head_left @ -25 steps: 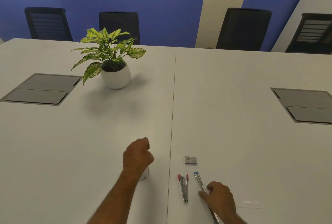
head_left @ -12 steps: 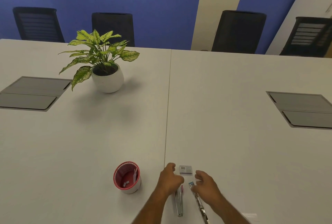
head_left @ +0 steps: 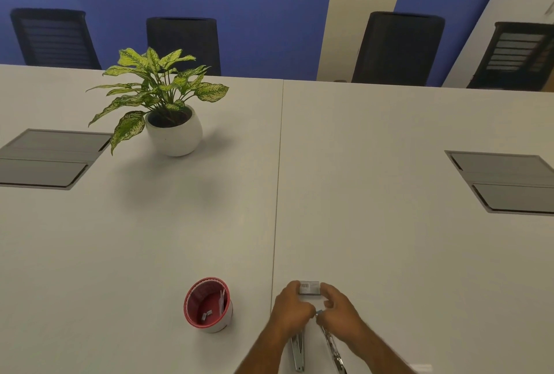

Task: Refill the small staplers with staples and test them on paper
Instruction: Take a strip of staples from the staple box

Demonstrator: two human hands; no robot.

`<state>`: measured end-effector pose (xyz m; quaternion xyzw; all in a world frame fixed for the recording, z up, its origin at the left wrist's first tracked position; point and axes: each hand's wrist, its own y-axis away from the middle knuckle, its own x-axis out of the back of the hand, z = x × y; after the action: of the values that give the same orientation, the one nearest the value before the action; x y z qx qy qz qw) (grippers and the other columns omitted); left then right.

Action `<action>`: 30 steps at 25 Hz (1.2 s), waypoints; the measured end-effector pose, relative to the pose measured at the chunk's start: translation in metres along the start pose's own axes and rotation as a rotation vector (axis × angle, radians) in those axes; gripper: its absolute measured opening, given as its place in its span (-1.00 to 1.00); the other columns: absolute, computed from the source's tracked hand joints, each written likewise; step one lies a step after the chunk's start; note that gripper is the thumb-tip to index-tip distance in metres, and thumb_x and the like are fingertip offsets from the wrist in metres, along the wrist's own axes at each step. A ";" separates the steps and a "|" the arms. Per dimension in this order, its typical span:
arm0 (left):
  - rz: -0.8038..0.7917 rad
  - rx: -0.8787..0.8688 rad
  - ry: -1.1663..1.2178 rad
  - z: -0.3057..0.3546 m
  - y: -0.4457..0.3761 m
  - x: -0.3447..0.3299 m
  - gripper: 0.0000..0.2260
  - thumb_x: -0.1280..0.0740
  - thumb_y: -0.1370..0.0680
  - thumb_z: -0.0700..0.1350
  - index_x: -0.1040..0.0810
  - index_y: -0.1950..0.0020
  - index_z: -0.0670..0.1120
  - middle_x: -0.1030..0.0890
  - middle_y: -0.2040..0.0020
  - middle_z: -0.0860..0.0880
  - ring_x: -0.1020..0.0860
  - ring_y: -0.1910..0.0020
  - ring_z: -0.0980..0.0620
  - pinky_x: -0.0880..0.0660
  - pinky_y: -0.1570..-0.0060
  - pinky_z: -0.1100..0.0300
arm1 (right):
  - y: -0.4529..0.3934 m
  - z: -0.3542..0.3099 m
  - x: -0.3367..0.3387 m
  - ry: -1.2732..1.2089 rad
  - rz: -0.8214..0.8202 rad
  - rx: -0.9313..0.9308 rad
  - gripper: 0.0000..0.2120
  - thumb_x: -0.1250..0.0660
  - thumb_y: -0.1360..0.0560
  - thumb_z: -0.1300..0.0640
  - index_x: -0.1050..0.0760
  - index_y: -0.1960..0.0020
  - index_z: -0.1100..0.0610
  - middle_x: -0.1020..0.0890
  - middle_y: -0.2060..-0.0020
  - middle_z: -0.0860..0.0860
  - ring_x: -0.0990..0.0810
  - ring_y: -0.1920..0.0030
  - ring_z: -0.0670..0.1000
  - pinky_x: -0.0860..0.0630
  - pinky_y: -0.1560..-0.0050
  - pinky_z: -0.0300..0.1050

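Observation:
A small grey staple box (head_left: 310, 287) with a barcode lies on the white table (head_left: 389, 238) near its front edge. My left hand (head_left: 292, 309) pinches the box's left end, and my right hand (head_left: 338, 309) pinches its right end. Below the hands two small staplers lie swung open on the table. One metal stapler (head_left: 297, 352) runs out from under my left hand. The other stapler (head_left: 332, 349), with a blue tip, lies under my right hand. My hands hide the front ends of both.
A red cup (head_left: 207, 304) with a few loose staple pieces inside stands left of my hands. A potted plant (head_left: 168, 109) stands far left. Grey cable hatches (head_left: 48, 157) (head_left: 506, 181) are set into the table. A white paper corner (head_left: 422, 367) shows at bottom right.
My left hand left the red cup and crossed right to the staple box. My right hand moved up off the blue-tipped stapler. Both now hold the box's ends.

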<state>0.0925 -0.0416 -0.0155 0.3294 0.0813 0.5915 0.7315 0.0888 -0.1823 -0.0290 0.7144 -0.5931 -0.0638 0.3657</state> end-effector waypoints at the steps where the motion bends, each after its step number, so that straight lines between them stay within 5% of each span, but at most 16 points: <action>1: 0.019 -0.012 0.016 0.000 0.001 0.000 -0.54 -0.35 -0.35 -0.27 -0.48 -0.23 0.00 -0.61 -0.06 0.13 -0.56 0.00 0.21 -0.46 0.15 0.46 | 0.001 0.000 0.001 -0.033 0.042 0.005 -0.38 -0.34 -0.36 0.41 -0.42 -0.34 -0.02 -0.52 -0.21 -0.07 -0.46 -0.26 -0.01 -0.47 -0.19 -0.10; 5: 0.142 -0.068 0.089 0.002 0.007 0.000 -0.61 -0.40 -0.40 -0.20 -0.57 -0.23 -0.04 -0.64 -0.07 0.15 -0.59 -0.06 0.23 -0.48 0.01 0.46 | 0.009 -0.003 0.006 -0.171 0.295 0.097 -0.74 -0.47 -0.43 0.29 -0.61 0.00 -0.03 -0.72 0.03 -0.06 -0.67 0.01 -0.12 -0.59 -0.04 -0.15; 10: 0.319 -0.137 0.169 0.007 0.022 -0.003 -0.75 -0.46 -0.44 -0.14 -0.66 -0.11 -0.04 -0.69 0.08 0.15 -0.66 0.10 0.26 -0.51 0.15 0.55 | 0.019 -0.010 0.009 -0.400 0.500 0.125 -0.87 -0.55 -0.37 0.31 -0.66 0.12 0.20 -0.72 0.22 0.13 -0.73 0.22 0.11 -0.71 0.14 0.03; 14: 0.422 -0.157 0.284 0.014 0.037 -0.001 -0.85 -0.56 -0.38 -0.09 -0.66 0.10 0.04 -0.72 0.20 0.13 -0.66 0.21 0.29 -0.61 0.15 0.40 | 0.031 -0.018 0.014 -0.630 0.449 0.133 -0.82 -0.53 -0.35 0.42 -0.61 0.09 0.29 -0.68 0.17 0.28 -0.71 0.20 0.24 -0.67 0.07 0.08; 20: 0.357 -0.062 0.575 0.014 0.053 0.003 -0.72 -0.65 -0.27 -0.09 -0.64 0.16 -0.14 -0.72 0.25 -0.11 -0.68 0.28 -0.05 -0.68 0.21 0.07 | 0.051 -0.019 0.018 -0.725 0.344 0.180 -0.79 -0.54 -0.33 0.43 -0.62 0.07 0.31 -0.68 0.18 0.31 -0.72 0.22 0.20 -0.67 0.17 -0.02; 30: 0.307 -0.053 0.676 0.008 0.069 0.007 -0.67 -0.67 -0.23 -0.15 -0.64 0.16 -0.25 -0.71 0.28 -0.20 -0.65 0.37 -0.03 -0.64 0.29 0.15 | 0.067 -0.012 0.014 -0.716 0.279 0.224 -0.73 -0.56 -0.31 0.40 -0.63 0.02 0.26 -0.69 0.22 0.22 -0.70 0.24 0.15 -0.66 0.17 -0.01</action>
<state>0.0426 -0.0329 0.0319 0.1048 0.2528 0.7715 0.5744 0.0454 -0.1913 0.0252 0.5951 -0.7777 -0.1933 0.0610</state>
